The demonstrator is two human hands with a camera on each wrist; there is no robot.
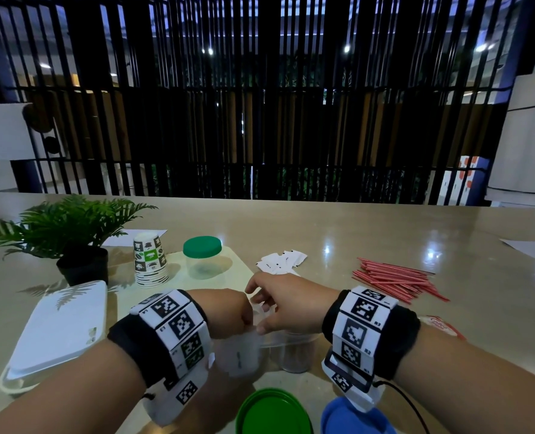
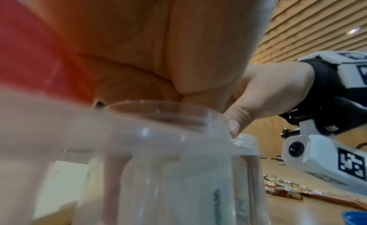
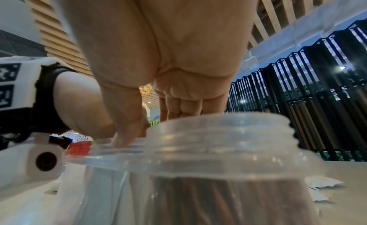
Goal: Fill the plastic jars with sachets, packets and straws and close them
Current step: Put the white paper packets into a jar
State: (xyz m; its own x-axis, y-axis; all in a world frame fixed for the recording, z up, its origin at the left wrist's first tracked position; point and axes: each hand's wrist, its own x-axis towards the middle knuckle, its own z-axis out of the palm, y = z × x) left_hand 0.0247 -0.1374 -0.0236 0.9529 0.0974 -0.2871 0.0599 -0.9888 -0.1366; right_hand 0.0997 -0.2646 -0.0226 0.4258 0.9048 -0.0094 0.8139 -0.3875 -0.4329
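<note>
Two open clear jars stand side by side at the near table edge. The left jar [image 1: 239, 355] [image 2: 178, 150] [image 3: 103, 173] holds white sachets. The right jar [image 1: 297, 352] [image 3: 228, 150] holds brown sticks. My left hand [image 1: 228, 311] hangs curled over the left jar's mouth, and a blurred red packet [image 2: 39, 55] [image 3: 79, 148] sits in its grip. My right hand [image 1: 275, 305] reaches across from the right, with its thumb [image 2: 234, 128] [image 3: 123, 134] on the left jar's rim and loose fingers. A third jar [image 1: 202, 258] with a green lid stands further back.
A green lid [image 1: 272, 411] and a blue lid [image 1: 353, 418] lie at the front edge. White sachets [image 1: 281, 261] and red straws [image 1: 397, 283] lie beyond the hands, and red packets [image 1: 444, 327] lie on the right. Paper cups [image 1: 150, 261], a potted plant [image 1: 72, 245] and a white tray [image 1: 59, 327] stand left.
</note>
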